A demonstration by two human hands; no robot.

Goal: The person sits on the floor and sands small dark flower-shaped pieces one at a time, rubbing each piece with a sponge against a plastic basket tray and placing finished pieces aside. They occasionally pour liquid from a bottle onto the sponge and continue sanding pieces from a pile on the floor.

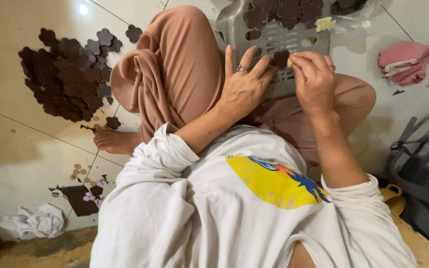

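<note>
I sit on a tiled floor with a grey plastic basket (234, 22) turned over on my lap. A dark brown flower-shaped foam piece (280, 58) lies on it. My left hand (244, 82) presses fingers on the basket and touches that piece's left edge. My right hand (315, 79) pinches a small pale yellow bit (289, 62) against the piece. More brown flower pieces (279, 12) sit heaped at the basket's far end, beside a pale yellow lump (325, 23).
A big pile of brown flower pieces (70, 74) lies on the floor at left. Dark cut-out scraps and small round bits (83, 193) lie lower left, near crumpled white paper (38, 221). A pink cloth (407, 62) is upper right, a grey bag (425, 168) at right.
</note>
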